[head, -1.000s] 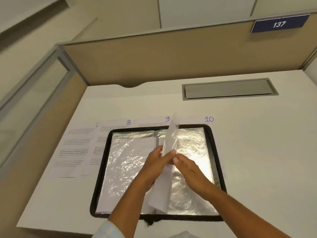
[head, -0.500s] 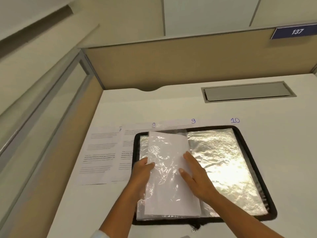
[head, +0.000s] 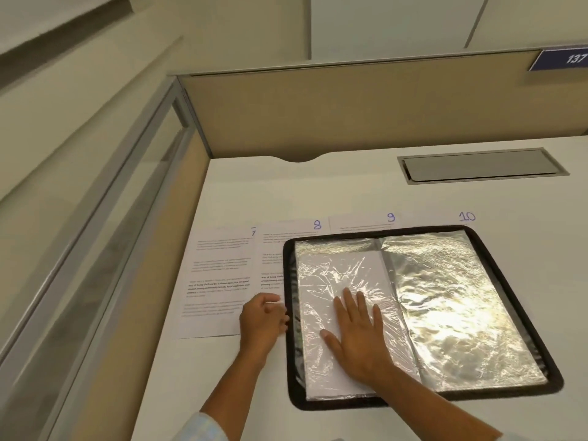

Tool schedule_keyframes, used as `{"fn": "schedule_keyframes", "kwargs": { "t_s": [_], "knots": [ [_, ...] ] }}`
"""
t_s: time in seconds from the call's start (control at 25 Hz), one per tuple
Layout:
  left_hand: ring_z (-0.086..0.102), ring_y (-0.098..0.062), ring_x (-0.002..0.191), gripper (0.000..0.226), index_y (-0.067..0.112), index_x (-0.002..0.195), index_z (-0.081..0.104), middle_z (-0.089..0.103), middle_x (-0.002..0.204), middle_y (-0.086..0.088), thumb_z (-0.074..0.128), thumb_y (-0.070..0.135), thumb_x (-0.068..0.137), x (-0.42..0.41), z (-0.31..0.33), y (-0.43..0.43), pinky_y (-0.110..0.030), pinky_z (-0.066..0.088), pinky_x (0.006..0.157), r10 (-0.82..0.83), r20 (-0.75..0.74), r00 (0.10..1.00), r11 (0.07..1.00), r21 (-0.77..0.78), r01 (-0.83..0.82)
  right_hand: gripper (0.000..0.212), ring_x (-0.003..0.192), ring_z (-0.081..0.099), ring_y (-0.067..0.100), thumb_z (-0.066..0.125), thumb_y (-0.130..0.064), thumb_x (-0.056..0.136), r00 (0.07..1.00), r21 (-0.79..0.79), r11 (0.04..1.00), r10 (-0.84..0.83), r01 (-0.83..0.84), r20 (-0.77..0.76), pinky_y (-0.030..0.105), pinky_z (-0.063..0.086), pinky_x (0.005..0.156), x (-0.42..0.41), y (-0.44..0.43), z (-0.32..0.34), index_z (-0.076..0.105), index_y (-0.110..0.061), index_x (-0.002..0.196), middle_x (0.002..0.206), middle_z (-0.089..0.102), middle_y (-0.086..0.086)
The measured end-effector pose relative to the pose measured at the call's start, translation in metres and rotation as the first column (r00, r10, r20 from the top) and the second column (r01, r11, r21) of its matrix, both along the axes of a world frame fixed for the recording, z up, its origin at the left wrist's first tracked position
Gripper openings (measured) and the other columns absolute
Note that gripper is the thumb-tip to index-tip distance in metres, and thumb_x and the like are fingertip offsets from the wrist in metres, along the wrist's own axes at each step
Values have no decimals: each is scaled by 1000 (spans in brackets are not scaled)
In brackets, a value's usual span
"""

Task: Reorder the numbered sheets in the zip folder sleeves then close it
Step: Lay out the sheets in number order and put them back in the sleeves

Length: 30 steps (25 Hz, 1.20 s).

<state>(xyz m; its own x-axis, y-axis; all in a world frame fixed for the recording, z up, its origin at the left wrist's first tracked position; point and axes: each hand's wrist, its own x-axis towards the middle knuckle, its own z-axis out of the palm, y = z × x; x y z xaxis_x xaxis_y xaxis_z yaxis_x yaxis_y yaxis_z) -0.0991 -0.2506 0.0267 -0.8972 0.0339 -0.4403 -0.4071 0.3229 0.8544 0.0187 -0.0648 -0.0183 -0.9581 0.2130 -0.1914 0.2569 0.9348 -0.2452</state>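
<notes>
Right hand (head: 356, 332) is down flat, fingers straight and spread, palm pressing on the crinkled clear plastic sleeve (head: 327, 281) with a blank white sheet inside it. That sleeve is the page under the palm, in the open black-edged zip folder (head: 413, 232), which lies flat on the white desk (head: 318, 192). Just to the thumb's far side sits the left hand (head: 262, 323), fingers curled in at the folder's black edge; whether they pinch anything I cannot tell. Off the right hand's little-finger side runs the spine, and past it the other shiny sleeve page (head: 445, 297), catching the light. Beyond the left hand's knuckles lie two printed paper sheets, the one marked 7 (head: 216, 281) and the one marked 8 (head: 270, 249), the latter tucked partly under the folder. Beyond the right hand's fingertips, the sheets marked 9 (head: 366, 222) and 10 (head: 467, 217) peek out past the folder's far edge. Farther on, a grey metal cable hatch (head: 480, 167) is set into the desk
</notes>
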Motion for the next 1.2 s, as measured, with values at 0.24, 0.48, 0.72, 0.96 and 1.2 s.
{"fn": "schedule_keyframes", "kwargs": {
  "t_s": [0.24, 0.48, 0.72, 0.96, 1.2],
  "knots": [
    [50, -23, 136, 48, 29, 132, 62, 57, 144, 1, 82, 35, 88, -27, -39, -96, -49, 43, 115, -423, -307, 852, 788, -589, 179, 83, 155, -29, 23, 13, -73, 103, 996, -11, 996, 87, -87, 26, 52, -15, 124, -13, -25, 3, -7, -22, 166, 169, -29, 2],
    [19, -21, 157, 71, 36, 151, 48, 27, 169, 6, 73, 58, 89, -36, -64, -126, -49, 16, 124, -585, -195, 787, 624, -728, 283, 79, 154, 29, 35, 26, -73, 102, 995, 56, 996, 67, -71, 70, 54, 13, 117, -23, -36, 9, 44, -19, 156, 169, 28, 10],
    [54, -32, 135, 60, 17, 136, 65, 62, 143, -4, 74, -6, 82, -48, -54, -125, -56, 38, 108, -516, -367, 774, 720, -675, 160, 73, 146, 47, 32, 29, -74, 101, 995, 63, 997, 26, -33, 100, 59, 44, 108, -30, -33, 8, 56, -23, 146, 160, 46, 6],
    [59, -33, 130, 65, 12, 137, 65, 66, 138, -7, 69, -18, 78, -58, -58, -137, -52, 42, 108, -494, -400, 772, 763, -625, 164, 70, 134, 59, 30, 24, -73, 100, 1000, 85, 996, 0, -1, 10, 58, 53, 98, -35, -32, 11, 63, -26, 134, 148, 58, 5],
    [63, -27, 125, 51, 17, 133, 67, 69, 133, -1, 75, -5, 87, -54, -48, -133, -50, 48, 103, -517, -484, 706, 792, -583, 180, 73, 145, 39, 27, 21, -74, 96, 1000, 47, 999, 13, -12, -28, 55, 27, 118, -46, -27, 20, 52, -27, 143, 156, 43, 2]
  ]
}}
